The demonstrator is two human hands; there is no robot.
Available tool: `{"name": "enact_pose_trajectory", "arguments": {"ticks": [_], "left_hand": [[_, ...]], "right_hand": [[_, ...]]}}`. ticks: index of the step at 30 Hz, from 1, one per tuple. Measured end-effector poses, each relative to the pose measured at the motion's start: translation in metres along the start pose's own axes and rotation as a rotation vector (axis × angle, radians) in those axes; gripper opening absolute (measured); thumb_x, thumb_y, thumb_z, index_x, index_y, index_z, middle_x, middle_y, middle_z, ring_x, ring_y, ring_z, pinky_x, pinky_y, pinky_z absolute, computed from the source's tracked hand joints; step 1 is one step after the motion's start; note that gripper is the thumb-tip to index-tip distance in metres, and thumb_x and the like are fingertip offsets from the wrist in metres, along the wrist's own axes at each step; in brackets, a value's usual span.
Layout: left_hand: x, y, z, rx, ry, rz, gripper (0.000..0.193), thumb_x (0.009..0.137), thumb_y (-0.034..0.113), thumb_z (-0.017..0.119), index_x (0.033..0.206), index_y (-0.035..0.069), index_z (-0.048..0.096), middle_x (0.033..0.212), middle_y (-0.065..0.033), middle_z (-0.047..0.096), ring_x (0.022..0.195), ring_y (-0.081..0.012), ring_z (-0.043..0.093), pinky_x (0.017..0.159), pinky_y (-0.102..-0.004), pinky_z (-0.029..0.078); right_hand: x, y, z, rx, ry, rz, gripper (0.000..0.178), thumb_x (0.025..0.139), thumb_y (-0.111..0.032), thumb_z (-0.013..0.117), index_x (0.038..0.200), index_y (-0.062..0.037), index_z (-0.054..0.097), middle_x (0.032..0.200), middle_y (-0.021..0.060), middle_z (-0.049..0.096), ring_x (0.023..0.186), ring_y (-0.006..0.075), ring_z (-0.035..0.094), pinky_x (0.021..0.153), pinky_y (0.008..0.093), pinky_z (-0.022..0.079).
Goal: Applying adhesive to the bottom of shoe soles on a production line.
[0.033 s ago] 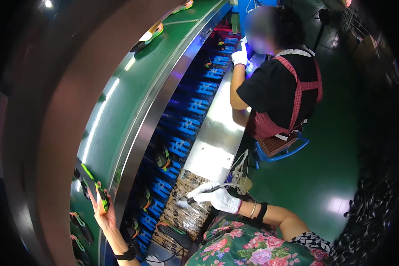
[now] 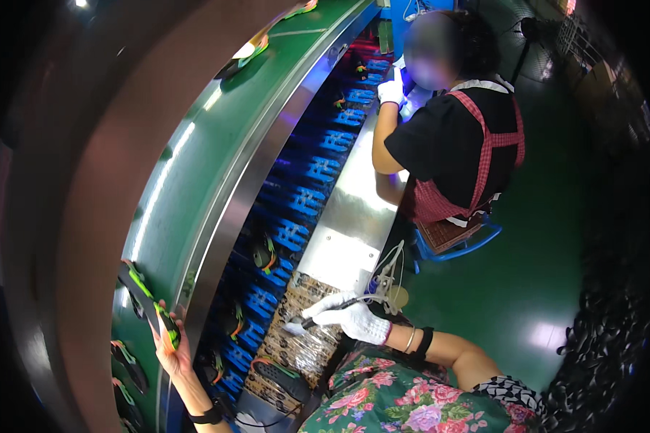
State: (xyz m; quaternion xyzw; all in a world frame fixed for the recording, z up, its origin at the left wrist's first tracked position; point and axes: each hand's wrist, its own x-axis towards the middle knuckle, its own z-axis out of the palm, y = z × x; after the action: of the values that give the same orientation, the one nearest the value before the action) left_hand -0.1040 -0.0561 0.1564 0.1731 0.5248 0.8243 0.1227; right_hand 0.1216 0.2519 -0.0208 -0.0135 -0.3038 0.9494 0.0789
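My left hand (image 2: 172, 351), bare, reaches over the green conveyor belt and is closed on the near end of a black shoe sole (image 2: 146, 297) with bright green and orange edging. Whether the sole touches the belt I cannot tell. My right hand (image 2: 354, 319), in a white knit glove, grips a brush (image 2: 310, 322) with a black handle. Its pale bristles hang over a worktop (image 2: 307, 353) covered in brown, plastic-wrapped sheeting. A pale tube runs from the brush toward a stand behind that hand. Below the bristles, another dark sole (image 2: 276, 374) with orange-green edging lies at the worktop's edge.
Between belt (image 2: 188, 159) and worktop runs a dark line with blue holders (image 2: 292, 234), carrying several soles. A metal plate (image 2: 339, 238) lies beyond the worktop. A co-worker (image 2: 458, 137) in white gloves sits on a blue-framed stool (image 2: 455, 242). Dark pieces (image 2: 599, 361) are heaped at right.
My left hand and the sole in it have shifted slightly to the right. The brush and my right hand have moved a little left.
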Motion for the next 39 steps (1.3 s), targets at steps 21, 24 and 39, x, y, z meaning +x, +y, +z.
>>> {"name": "enact_pose_trajectory", "arguments": {"ticks": [21,24,39], "left_hand": [[-0.171,-0.158,0.055,-0.614,0.051,-0.386,0.07,0.087,0.039,0.068,0.143,0.001,0.048,0.137,-0.0182,0.059,0.126,-0.035,0.057,0.111,-0.0505,0.043],[-0.15,-0.132,0.079,-0.663,-0.035,-0.411,0.092,0.087,0.081,0.048,0.146,0.01,0.05,0.141,-0.009,0.058,0.128,-0.0288,0.055,0.111,-0.0455,0.042],[-0.138,-0.123,0.115,-0.505,0.331,-0.276,0.084,0.096,0.077,0.034,0.15,0.013,0.044,0.147,-0.005,0.052,0.131,-0.0258,0.051,0.113,-0.0419,0.039]], "right_hand": [[0.004,-0.037,0.124,-0.458,-0.141,-0.218,0.019,0.074,0.009,0.077,0.092,0.0026,0.074,0.105,0.0216,0.073,0.102,0.0314,0.072,0.093,0.0421,0.057],[0.003,-0.037,0.129,-0.625,-0.136,-0.311,0.016,0.073,0.007,0.078,0.088,0.0008,0.074,0.103,0.0201,0.075,0.095,0.0275,0.073,0.088,0.0383,0.058],[0.015,-0.029,0.148,-0.853,-0.262,-0.531,0.019,0.082,0.002,0.073,0.101,0.0012,0.074,0.108,0.0178,0.074,0.097,0.0258,0.071,0.087,0.0354,0.056]]}}
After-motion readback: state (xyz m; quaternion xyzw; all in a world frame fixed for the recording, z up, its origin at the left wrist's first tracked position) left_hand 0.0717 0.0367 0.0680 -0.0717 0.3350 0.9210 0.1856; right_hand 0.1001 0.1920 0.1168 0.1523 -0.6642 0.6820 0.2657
